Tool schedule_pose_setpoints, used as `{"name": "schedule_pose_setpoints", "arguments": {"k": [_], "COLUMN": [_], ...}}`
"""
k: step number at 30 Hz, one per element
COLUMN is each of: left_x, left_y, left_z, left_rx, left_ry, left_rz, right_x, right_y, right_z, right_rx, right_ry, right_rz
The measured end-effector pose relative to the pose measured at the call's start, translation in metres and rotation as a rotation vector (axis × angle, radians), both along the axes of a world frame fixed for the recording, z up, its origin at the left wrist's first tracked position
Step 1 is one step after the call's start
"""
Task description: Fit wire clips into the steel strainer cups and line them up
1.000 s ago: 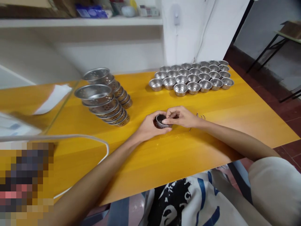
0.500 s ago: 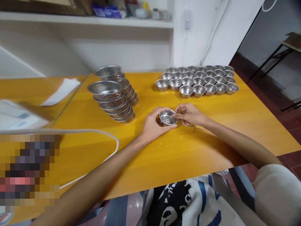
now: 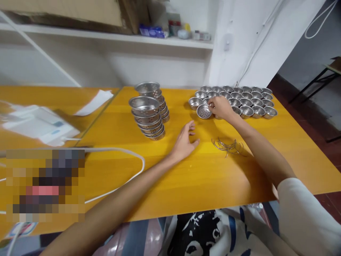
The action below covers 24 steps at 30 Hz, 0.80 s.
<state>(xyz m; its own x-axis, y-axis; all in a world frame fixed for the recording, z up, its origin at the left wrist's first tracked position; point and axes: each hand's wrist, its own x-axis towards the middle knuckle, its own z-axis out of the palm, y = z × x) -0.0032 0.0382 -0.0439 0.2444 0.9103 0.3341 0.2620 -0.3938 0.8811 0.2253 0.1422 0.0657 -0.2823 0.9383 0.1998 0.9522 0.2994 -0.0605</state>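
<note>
My right hand (image 3: 221,107) pinches the rim of a perforated metal strainer cup (image 3: 204,111) at the front left of the rows of similar cups (image 3: 247,111). Whether that cup touches the table or hangs just above it, I cannot tell. Over the table's middle, my left hand (image 3: 185,141) holds nothing, its fingers apart. Between my forearms, nearer the right one, lies a loose heap of thin curved wires (image 3: 227,145). Two leaning stacks of strainer cups (image 3: 146,106) stand to the left of my left hand.
A white cable (image 3: 142,163) loops over the yellow table (image 3: 165,185) at the left. Papers and a white device (image 3: 45,124) lie farther left, beside a blurred-out patch. Behind the table is a white shelf (image 3: 114,37) with a cardboard box and small packages.
My right hand has carried the strainer cup forward to the front left of the rows. My left hand has let go of it and opened. The view has shifted left.
</note>
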Motion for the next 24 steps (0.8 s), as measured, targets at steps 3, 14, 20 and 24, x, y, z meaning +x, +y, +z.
{"name": "schedule_pose_setpoints", "arguments": {"k": [3,14,20,24], "left_x": [0.000,-0.001,0.000,0.000], "left_y": [0.000,0.000,-0.001,-0.001], "left_z": [0.000,0.003,0.002,0.002], "left_rx": [0.010,0.026,0.034,0.020], "left_ry": [-0.002,0.031,0.040,0.035], "left_rz": [0.012,-0.003,0.006,-0.001], "right_x": [-0.003,-0.009,-0.012,-0.049], "right_y": [0.000,-0.006,-0.009,-0.004], "right_z": [-0.007,-0.014,0.000,0.036], "right_rx": [0.055,0.045,0.048,0.097], "right_ry": [-0.036,-0.136,0.001,0.230], "right_rz": [-0.055,-0.074,-0.005,0.350]}}
